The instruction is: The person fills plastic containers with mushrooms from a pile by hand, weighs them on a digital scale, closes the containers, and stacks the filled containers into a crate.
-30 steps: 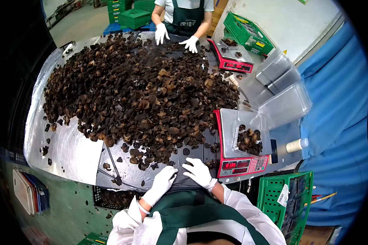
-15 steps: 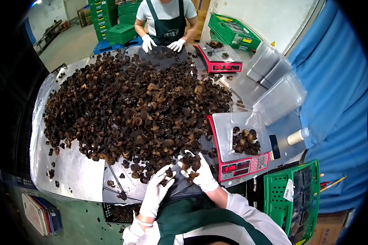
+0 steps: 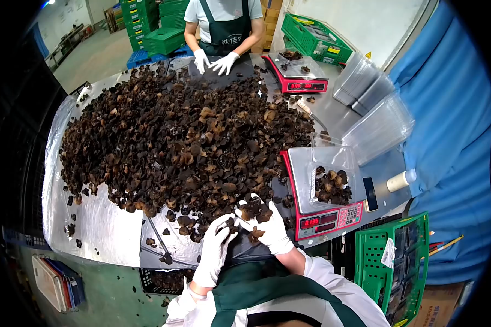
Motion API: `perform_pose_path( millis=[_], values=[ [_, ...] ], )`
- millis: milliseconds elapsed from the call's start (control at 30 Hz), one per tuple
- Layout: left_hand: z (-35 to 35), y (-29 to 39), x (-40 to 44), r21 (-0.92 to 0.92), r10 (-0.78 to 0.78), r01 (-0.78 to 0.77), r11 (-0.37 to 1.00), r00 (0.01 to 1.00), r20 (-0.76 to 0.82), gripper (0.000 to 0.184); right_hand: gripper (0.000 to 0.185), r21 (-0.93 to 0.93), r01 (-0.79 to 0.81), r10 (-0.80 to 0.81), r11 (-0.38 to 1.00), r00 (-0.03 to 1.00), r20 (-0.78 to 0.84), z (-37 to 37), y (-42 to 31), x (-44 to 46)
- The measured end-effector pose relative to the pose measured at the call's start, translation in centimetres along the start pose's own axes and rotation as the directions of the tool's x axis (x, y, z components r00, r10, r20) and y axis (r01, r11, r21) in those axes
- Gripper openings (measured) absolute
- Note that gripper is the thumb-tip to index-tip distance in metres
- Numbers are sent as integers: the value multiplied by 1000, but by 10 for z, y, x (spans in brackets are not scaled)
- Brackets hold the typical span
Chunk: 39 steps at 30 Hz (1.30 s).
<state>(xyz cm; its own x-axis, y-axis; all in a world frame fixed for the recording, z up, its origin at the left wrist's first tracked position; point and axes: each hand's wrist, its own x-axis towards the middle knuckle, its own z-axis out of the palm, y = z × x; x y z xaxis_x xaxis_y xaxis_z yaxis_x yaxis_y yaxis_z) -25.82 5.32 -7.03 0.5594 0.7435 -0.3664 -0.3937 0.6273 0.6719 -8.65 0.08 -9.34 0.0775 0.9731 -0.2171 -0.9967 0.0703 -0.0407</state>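
My hands (image 3: pixel 276 235) wear snug white gloves (image 3: pixel 210 261), my loose sleeves (image 3: pixel 333 280) are white, and a dark green apron (image 3: pixel 251 297) covers my front.

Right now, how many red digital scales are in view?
2. One red, flat-topped digital scale stands beside the white-gloved right hand; the other stands farther off, near the co-worker. No sign of a hidden one.
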Motion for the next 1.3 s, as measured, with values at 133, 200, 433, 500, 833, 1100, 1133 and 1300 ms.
perform_pose_path(
  millis=[133,200,433,500,833,1100,1133,1300],
  values=[
    [-6,-4,2,-54,-12,10,999,999,-30,37,52,132,-25,19,991,999,47,0,0,0],
    [-14,-10,4,-36,-71,69,997,997,-35,29,50,45,2,-2,999,1000,-2,-1,-2,0],
    [-4,-15,-1,70,-141,139,988,990,19,28,33,-173,154,-170,973,982,-80,1,4,2],
    [-8,-17,1,82,-153,150,985,988,24,28,34,-156,146,-156,977,986,-52,1,3,1],
    [-7,-39,12,556,208,-202,806,977,53,20,38,-142,154,-154,978,988,11,2,14,0],
    [19,-13,1,870,498,-320,375,861,102,51,43,-243,138,-151,960,988,-36,-7,33,-5],
    [16,-16,3,894,562,-379,239,805,191,58,42,-367,145,-172,919,984,-42,-4,35,-6],
    [10,2,-1,913,510,-387,132,816,272,51,39,-554,128,-179,823,983,-39,-9,45,-9]
  ],
)
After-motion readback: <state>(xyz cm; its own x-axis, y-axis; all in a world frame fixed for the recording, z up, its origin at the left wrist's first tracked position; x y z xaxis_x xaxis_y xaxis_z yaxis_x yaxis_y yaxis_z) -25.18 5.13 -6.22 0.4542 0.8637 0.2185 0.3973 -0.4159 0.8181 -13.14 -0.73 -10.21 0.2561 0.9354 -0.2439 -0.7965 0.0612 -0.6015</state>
